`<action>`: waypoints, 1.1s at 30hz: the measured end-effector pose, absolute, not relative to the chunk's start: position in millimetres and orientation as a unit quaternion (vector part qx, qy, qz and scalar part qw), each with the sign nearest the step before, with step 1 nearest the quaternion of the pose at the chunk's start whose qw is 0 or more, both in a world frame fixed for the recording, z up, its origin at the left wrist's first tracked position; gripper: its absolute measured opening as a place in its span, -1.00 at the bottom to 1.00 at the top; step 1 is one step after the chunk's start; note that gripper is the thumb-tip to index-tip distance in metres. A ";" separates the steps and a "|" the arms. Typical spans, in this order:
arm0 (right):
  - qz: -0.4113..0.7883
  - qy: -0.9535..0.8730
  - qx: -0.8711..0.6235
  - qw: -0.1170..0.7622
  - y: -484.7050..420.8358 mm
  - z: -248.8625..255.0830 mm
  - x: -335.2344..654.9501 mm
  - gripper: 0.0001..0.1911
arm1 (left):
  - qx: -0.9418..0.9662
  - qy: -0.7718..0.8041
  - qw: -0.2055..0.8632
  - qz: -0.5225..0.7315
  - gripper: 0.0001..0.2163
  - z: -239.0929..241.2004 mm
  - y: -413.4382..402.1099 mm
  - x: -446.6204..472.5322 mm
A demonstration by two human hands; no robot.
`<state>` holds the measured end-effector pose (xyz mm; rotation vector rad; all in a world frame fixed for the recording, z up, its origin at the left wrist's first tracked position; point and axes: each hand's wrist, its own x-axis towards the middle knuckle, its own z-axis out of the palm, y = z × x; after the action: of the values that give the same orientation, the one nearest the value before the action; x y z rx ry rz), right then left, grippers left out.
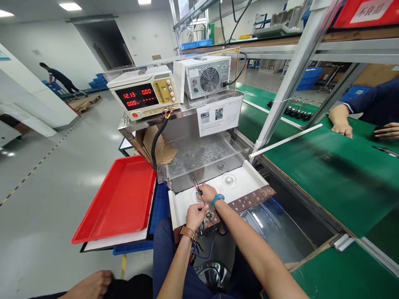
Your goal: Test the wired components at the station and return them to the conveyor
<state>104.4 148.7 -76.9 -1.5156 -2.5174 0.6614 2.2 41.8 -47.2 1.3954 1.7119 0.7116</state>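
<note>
My right hand point(207, 193), a blue-green band at its wrist, is closed on a small dark part with a bit of green at its fingertips. Thin red wire point(195, 182) loops up from that part and runs down towards my left hand point(195, 216). The fingers of that hand, below a brown strap, pinch the wire near a brown terminal strip point(242, 204) with metal studs. Blue and black wires point(213, 241) hang from the strip's left end. Behind my hands lies a white tray point(215, 179) with a round fitting point(230, 180).
A power supply point(145, 93) with red digits and a grey fan unit point(207, 77) stand on a metal shelf. At left sits a red tray point(120, 195); at right runs a green bench point(336, 166). Other people's hands appear lower left and far right.
</note>
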 end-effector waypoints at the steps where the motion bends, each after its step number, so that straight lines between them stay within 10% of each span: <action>1: 0.218 -0.834 -0.502 0.065 148.5 -76.0 104.5 -0.71 | 0.552 0.681 0.395 0.274 -0.61 -46.7 41.8 2.5; 33: 0.227 -0.827 -0.495 0.139 138.2 -79.7 91.3 -0.81 | 0.526 0.772 0.300 0.192 -0.80 -21.3 26.0 7.5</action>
<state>91.3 138.2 -79.7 -1.4304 -2.3912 0.6575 7.5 26.0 -21.3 1.3976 2.0498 0.5087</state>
